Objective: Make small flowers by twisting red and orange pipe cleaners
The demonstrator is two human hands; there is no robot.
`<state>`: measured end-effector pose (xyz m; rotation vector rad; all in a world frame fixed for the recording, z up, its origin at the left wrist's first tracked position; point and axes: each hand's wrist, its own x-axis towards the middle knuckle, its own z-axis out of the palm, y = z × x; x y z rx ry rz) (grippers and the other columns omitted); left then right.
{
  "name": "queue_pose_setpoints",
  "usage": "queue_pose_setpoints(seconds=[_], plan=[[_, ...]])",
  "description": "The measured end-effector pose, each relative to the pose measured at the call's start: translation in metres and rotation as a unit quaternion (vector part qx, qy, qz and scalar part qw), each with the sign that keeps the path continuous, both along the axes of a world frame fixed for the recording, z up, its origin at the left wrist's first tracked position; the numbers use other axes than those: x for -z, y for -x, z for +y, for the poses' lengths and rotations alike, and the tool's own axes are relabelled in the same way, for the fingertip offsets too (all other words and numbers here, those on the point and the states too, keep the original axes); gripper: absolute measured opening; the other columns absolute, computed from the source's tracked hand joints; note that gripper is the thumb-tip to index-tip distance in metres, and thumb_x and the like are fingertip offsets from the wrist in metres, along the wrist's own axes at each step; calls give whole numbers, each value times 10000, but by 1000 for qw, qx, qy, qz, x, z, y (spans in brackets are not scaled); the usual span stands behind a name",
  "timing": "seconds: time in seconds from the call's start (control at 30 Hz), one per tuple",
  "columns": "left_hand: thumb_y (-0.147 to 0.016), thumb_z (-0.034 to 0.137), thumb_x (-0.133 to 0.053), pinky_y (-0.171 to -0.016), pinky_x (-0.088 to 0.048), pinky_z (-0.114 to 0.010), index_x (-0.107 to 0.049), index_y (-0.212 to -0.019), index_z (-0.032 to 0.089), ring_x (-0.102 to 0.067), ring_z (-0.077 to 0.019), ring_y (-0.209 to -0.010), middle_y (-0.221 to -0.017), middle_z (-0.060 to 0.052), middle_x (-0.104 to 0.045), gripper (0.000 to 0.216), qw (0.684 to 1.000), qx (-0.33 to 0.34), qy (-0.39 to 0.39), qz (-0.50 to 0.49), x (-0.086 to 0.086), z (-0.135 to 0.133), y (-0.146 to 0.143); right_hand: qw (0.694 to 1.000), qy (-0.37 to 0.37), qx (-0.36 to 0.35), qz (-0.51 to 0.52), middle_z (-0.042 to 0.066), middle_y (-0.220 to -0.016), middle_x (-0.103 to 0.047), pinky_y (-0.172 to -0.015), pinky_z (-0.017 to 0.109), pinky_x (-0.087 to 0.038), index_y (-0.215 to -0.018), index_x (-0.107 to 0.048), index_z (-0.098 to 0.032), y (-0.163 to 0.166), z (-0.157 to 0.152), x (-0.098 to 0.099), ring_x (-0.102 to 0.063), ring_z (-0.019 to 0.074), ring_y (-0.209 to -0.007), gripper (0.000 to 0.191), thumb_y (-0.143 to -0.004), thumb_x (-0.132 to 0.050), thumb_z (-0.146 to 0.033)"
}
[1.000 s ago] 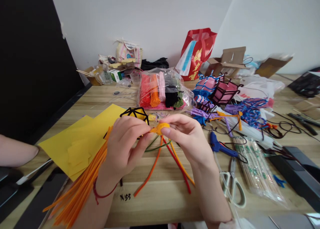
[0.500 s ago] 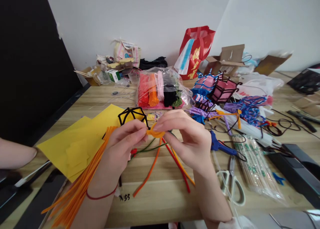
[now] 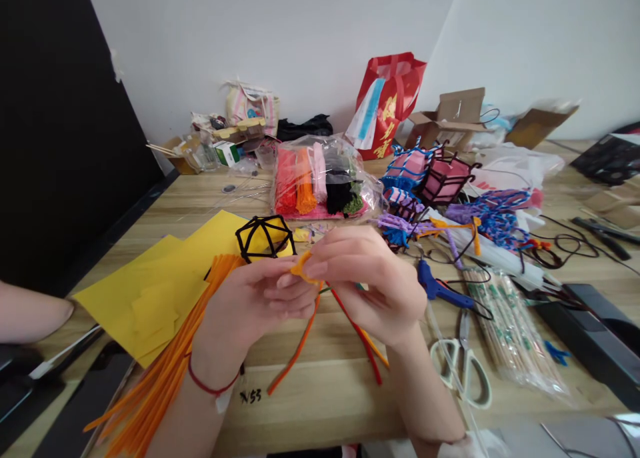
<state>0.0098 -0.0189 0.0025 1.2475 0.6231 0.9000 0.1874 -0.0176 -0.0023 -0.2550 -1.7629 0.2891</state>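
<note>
One small orange piece [image 3: 299, 269], held up off the surface [image 3: 330, 408], between right hand [image 3: 373, 278] and left hand [image 3: 250, 298]. Right: thumb and fingers pinched on it. Left: half-curled, fingertips at the piece's left end; can't tell from here if gripping. Risk: it looks bendy and fingers cover most of it, so a loose left hold could let it unwind or slip. If dropped, may land by the orange strip [image 3: 302, 345] and red strip [image 3: 371, 358] below.
</note>
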Motion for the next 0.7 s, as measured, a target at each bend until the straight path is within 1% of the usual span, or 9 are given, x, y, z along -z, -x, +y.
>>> queue_pose_setpoints(seconds=[0.1,0.2,0.23,0.27,0.37,0.47,0.53,0.6,0.7], plan=[[-964,517,-586,-439,-391,-304,-404,-631,231,-328,-118,-475,-552,28,-264,475,998,-38,-47,-13,4,-3,0,993,101,-3,56,23,-1086,-802,-961,378,-629,-1247,-709,-311,4,-3,3,-756,203,-1023,545,-866,-626,68],[-1028,434,-590,-506,-411,-287,-541,-742,221,-428,-133,-579,-662,2,-439,359,984,-129,-123,17,6,-14,2,976,201,-30,83,14,-1180,-768,-961,314,-639,-1287,-695,-329,5,-6,3,-752,166,-1059,582,-872,-630,73],[-1048,399,-582,-520,-415,-279,-589,-794,226,-462,-133,-601,-690,0,-499,308,968,-170,-173,55,6,-18,3,971,218,-40,90,11,-1187,-762,-952,297,-644,-1283,-696,-329,5,-6,3,-754,156,-1053,565,-878,-641,61],[-1065,371,-568,-540,-430,-277,-632,-863,239,-511,-139,-633,-725,0,-553,250,940,-223,-234,108,6,-22,3,968,227,-47,96,10,-1186,-759,-939,286,-650,-1269,-701,-325,5,-6,3,-757,152,-1045,532,-885,-660,41],[-1065,272,-579,-694,-520,-275,-666,-1089,267,-637,-147,-791,-899,3,-679,90,841,-304,-387,226,4,-28,2,963,245,-43,103,22,-1190,-761,-913,289,-665,-1223,-709,-301,3,-5,1,-763,162,-1047,438,-890,-702,-17],[-1038,159,-584,-834,-540,-286,-632,-1113,242,-674,-154,-902,-996,-8,-718,122,760,-315,-493,282,2,-27,2,961,257,-36,97,31,-1187,-772,-924,310,-670,-1201,-713,-287,0,-5,1,-768,174,-1057,407,-889,-697,-26],[-1018,120,-585,-849,-537,-311,-616,-1087,230,-680,-173,-905,-985,-22,-729,134,728,-307,-533,304,2,-25,1,959,263,-39,97,26,-1172,-782,-948,320,-668,-1188,-722,-292,0,-6,0,-771,178,-1073,397,-898,-686,-24],[-1004,107,-588,-839,-539,-337,-608,-1065,231,-689,-195,-889,-973,-34,-742,140,712,-298,-555,308,1,-23,-1,957,268,-41,103,23,-1166,-788,-970,329,-665,-1169,-734,-300,0,-7,0,-766,184,-1103,374,-908,-693,-34],[-995,113,-595,-833,-540,-350,-608,-1038,240,-704,-204,-865,-956,-33,-753,135,714,-298,-558,300,1,-23,-3,956,269,-36,113,17,-1155,-789,-978,317,-662,-1148,-751,-302,1,-9,0,-761,176,-1105,380,-903,-695,-16]])
